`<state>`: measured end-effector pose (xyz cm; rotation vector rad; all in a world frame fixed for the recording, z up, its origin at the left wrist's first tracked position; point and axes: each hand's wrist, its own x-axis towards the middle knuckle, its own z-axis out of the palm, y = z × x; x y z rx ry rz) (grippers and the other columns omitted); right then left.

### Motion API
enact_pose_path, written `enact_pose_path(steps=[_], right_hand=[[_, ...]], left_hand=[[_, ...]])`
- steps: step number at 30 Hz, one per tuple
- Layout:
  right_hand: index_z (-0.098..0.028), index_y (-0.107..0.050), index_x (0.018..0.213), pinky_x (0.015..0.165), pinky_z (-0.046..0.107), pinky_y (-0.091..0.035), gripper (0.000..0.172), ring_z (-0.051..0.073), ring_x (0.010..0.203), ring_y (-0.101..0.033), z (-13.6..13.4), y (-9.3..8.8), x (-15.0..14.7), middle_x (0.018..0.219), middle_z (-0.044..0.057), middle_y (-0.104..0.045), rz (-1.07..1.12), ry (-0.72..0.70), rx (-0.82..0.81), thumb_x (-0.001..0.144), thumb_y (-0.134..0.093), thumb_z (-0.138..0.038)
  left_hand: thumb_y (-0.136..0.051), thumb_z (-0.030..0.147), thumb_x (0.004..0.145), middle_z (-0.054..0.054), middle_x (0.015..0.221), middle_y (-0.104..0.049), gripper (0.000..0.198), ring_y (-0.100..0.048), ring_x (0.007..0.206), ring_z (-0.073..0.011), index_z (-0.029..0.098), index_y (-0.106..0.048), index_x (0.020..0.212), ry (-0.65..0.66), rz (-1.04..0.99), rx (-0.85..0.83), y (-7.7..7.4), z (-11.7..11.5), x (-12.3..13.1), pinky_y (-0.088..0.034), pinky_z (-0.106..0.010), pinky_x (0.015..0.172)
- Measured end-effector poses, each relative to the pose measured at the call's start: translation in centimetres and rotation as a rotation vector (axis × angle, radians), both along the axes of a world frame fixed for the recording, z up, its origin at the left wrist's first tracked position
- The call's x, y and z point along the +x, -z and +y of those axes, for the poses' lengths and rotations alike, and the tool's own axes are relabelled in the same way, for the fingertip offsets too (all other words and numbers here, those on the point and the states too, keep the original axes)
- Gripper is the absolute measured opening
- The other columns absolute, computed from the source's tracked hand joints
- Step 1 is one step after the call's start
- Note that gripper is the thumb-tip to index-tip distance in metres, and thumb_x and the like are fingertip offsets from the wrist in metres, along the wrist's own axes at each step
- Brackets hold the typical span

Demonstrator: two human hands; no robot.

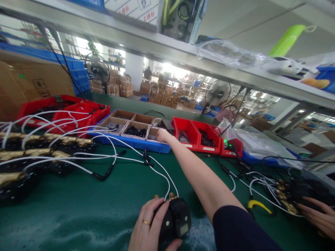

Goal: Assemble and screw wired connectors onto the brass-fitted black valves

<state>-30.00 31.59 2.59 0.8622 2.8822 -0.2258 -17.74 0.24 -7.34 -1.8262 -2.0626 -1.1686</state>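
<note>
My left hand (149,226) is wrapped round a black part with brass fittings (176,218) at the near edge of the green table; a white cable runs out of its top. My right arm stretches forward, and my right hand (162,135) reaches into a small cardboard compartment (153,134) in the blue tray (136,143). Its fingers curl down into the box, so what they hold is hidden. Neighbouring compartments (136,131) hold small dark and silver pieces.
Red bins (195,134) stand right of the blue tray, more red bins (65,111) at the left. Rows of black-and-brass parts with white cables (39,146) fill the left. Another person's hand (318,216) rests on similar parts at the right, near yellow-handled pliers (258,205). A shelf runs overhead.
</note>
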Motion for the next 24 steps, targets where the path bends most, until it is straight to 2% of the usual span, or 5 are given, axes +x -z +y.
enact_pose_path(steps=[10, 14, 18, 21, 24], right_hand=[[-0.011, -0.070, 0.100, 0.098, 0.044, -0.055, 0.014, 0.021, 0.105, -0.068, -1.4, -1.7, 4.1, 0.105, 0.008, -0.071, 0.441, 0.106, -0.209, 0.094, -0.068, -0.023], [-0.009, -0.074, 0.094, 0.086, 0.030, -0.060, 0.010, 0.017, 0.082, -0.074, -4.4, -3.6, 10.1, 0.082, 0.005, -0.075, 0.621, 0.062, -0.453, 0.087, -0.068, -0.010], [-0.012, -0.073, 0.090, 0.074, 0.026, -0.061, 0.009, 0.016, 0.074, -0.074, -9.4, -4.3, 18.1, 0.078, 0.004, -0.075, 0.746, 0.062, -0.646, 0.084, -0.069, -0.017], [-0.016, -0.072, 0.081, 0.063, 0.025, -0.058, 0.009, 0.015, 0.064, -0.070, -13.4, -3.2, 23.2, 0.072, 0.002, -0.072, 0.854, 0.073, -0.727, 0.081, -0.073, -0.025], [-0.019, -0.071, 0.076, 0.062, 0.024, -0.053, 0.008, 0.014, 0.066, -0.065, -16.2, -0.9, 26.1, 0.073, 0.001, -0.070, 0.943, -0.026, -0.541, 0.083, -0.075, -0.022]], left_hand=[[-0.076, 0.027, 0.079, -0.013, 0.133, -0.058, 0.071, -0.059, 0.121, -0.0299, 0.023, -0.044, 0.142, -0.056, -0.022, 0.018, -1.2, -0.1, 0.4, -0.060, -0.044, 0.096], [-0.071, 0.031, 0.086, -0.012, 0.134, -0.055, 0.061, -0.056, 0.122, -0.0290, 0.025, -0.044, 0.141, -0.055, -0.078, -0.002, -1.6, -0.1, 0.6, -0.057, -0.046, 0.098], [-0.068, 0.035, 0.089, -0.011, 0.130, -0.056, 0.053, -0.057, 0.117, -0.0303, 0.024, -0.048, 0.136, -0.049, -0.102, 0.032, -1.9, 0.2, 0.5, -0.057, -0.049, 0.095], [-0.064, 0.040, 0.091, -0.011, 0.127, -0.057, 0.049, -0.057, 0.114, -0.0304, 0.023, -0.050, 0.135, -0.045, -0.089, 0.043, -2.0, 0.4, 0.3, -0.057, -0.048, 0.094], [-0.061, 0.044, 0.093, -0.011, 0.126, -0.057, 0.048, -0.058, 0.113, -0.0301, 0.023, -0.050, 0.134, -0.048, -0.078, 0.054, -2.2, 0.4, 0.1, -0.056, -0.047, 0.094]])
